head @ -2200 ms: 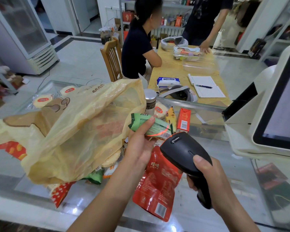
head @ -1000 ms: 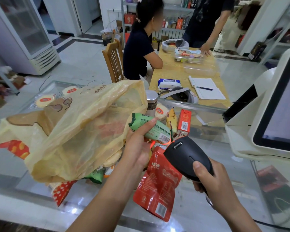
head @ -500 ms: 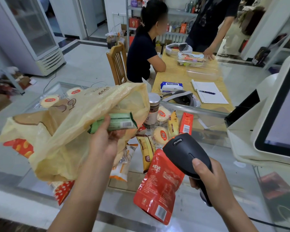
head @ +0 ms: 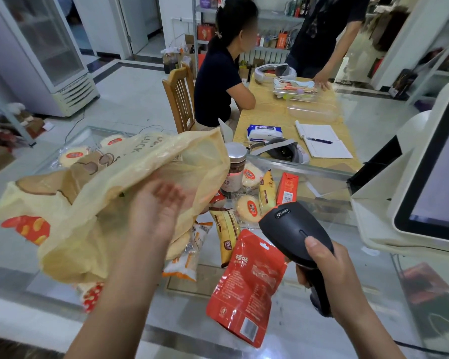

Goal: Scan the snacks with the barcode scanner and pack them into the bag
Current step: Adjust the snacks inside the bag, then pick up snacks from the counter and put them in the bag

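A yellow plastic bag (head: 94,203) lies on the glass counter (head: 309,340) at the left, its mouth facing right. My left hand (head: 158,203) hovers at that mouth, blurred, fingers spread and empty. My right hand (head: 329,270) grips the black barcode scanner (head: 293,229) over the counter's right half. A big red pouch (head: 246,286) lies just left of the scanner. Beyond it sit several snacks: a brown-yellow packet (head: 227,231), a white-orange packet (head: 189,252), round cakes (head: 248,208), a yellow packet (head: 267,193) and a small red carton (head: 287,187).
A metal-lidded jar (head: 235,169) stands behind the snacks. A white checkout screen (head: 430,177) fills the right edge. Past the counter is a wooden table (head: 270,110) with a notebook; one person sits there on a wooden chair and another stands.
My left hand held the green packet in front of the scanner, carried it left into the bag's mouth and let it go; the hand is now empty. The scanner hand barely moved.
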